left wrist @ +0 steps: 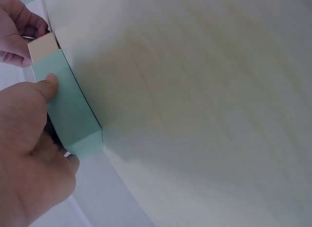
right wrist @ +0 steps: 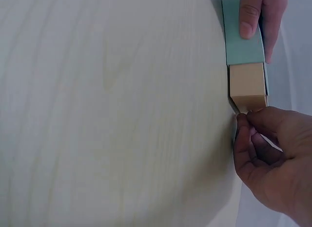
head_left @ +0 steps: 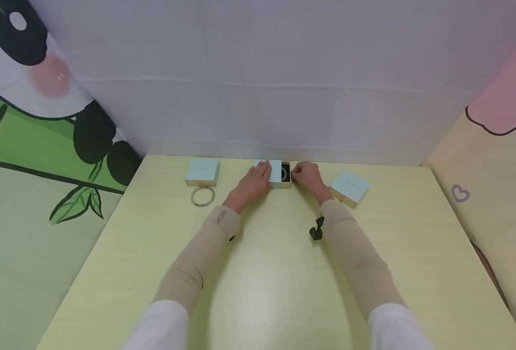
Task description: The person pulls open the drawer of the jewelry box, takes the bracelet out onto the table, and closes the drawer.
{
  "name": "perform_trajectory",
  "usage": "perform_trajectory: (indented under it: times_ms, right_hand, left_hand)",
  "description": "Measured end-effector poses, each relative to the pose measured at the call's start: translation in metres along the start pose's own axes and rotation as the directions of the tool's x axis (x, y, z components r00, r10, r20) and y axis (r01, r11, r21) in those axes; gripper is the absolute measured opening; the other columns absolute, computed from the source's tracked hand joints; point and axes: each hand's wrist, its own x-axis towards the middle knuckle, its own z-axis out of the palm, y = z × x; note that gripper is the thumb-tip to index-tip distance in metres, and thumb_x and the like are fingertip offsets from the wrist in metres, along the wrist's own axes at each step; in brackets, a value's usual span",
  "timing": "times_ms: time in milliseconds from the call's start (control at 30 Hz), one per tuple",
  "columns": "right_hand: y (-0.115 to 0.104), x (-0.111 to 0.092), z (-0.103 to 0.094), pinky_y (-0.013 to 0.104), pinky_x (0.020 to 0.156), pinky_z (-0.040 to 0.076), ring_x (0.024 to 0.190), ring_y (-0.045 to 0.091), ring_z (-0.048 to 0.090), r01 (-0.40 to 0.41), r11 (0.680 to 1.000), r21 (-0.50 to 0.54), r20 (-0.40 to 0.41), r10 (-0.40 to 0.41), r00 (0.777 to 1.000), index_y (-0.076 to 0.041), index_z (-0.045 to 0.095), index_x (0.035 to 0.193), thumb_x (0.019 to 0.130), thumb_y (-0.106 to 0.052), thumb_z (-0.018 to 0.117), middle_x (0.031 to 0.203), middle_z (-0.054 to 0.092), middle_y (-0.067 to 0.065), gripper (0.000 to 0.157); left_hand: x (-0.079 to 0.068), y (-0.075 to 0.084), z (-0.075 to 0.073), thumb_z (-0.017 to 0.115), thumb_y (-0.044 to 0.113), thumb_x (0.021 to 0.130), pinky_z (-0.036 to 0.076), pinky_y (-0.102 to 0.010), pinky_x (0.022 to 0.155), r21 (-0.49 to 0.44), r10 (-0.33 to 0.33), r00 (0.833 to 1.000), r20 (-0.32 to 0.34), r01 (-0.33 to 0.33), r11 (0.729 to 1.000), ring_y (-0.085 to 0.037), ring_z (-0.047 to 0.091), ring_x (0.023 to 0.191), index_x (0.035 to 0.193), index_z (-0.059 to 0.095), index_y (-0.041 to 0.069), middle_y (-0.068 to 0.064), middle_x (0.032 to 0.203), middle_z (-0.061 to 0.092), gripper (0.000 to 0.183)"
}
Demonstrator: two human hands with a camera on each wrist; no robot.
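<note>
A light-blue slide-out box (head_left: 277, 170) lies at the table's back edge, its tan drawer (right wrist: 247, 79) partly out to the right. Inside the drawer a ring-shaped piece shows against a black lining. My left hand (head_left: 255, 182) holds the box's sleeve (left wrist: 73, 110), with the thumb on the front side and fingers across the top. At the drawer's outer end, my right hand (right wrist: 282, 158) pinches with thumb and forefinger; whatever lies between those fingertips is hidden.
Another light-blue box (head_left: 202, 172) stands at the back left, with a silvery bangle (head_left: 202, 196) in front of it. A third box (head_left: 349, 188) sits at an angle right of my right hand. Behind the table (head_left: 258, 291) hangs a pale cloth (head_left: 258, 116).
</note>
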Motion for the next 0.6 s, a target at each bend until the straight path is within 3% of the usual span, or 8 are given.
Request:
perform_trajectory:
  times_ms: [200, 333, 600]
  right_hand:
    - [0.013, -0.002, -0.014, 0.042, 0.085, 0.05, 0.088, 0.026, 0.062, -0.005, 0.997, -0.077, 0.006, 0.005, 1.0, -0.006, 0.072, 0.099, 0.093, -0.014, 0.057, 0.101, 0.07, 0.01, 0.018]
    - [0.019, -0.002, -0.018, 0.04, 0.079, 0.052, 0.09, 0.026, 0.062, -0.016, 0.995, -0.097, 0.022, 0.018, 1.0, -0.006, 0.071, 0.101, 0.093, -0.015, 0.058, 0.103, 0.069, 0.011, 0.017]
    - [0.025, -0.004, -0.026, 0.042, 0.082, 0.051, 0.094, 0.028, 0.061, -0.027, 0.992, -0.127, 0.032, 0.031, 0.999, -0.004, 0.069, 0.105, 0.094, -0.013, 0.056, 0.109, 0.066, 0.013, 0.018]
  left_hand:
    - [0.001, 0.001, 0.0, 0.033, 0.032, 0.104, 0.007, -0.042, 0.117, 0.021, -0.002, 1.0, -0.01, 0.003, 1.0, -0.027, 0.001, 0.146, 0.151, 0.008, 0.0, -0.014, 0.158, 0.003, 0.062]
    - [-0.001, 0.001, -0.002, 0.034, 0.031, 0.104, 0.008, -0.042, 0.117, 0.023, 0.0, 1.0, -0.009, 0.0, 1.0, -0.028, 0.002, 0.146, 0.151, 0.008, 0.0, -0.014, 0.158, 0.003, 0.062]
    - [-0.001, -0.001, -0.003, 0.032, 0.032, 0.104, 0.008, -0.042, 0.117, 0.013, 0.012, 1.0, -0.006, -0.012, 1.0, -0.028, 0.001, 0.145, 0.151, 0.007, 0.0, -0.015, 0.158, 0.002, 0.062]
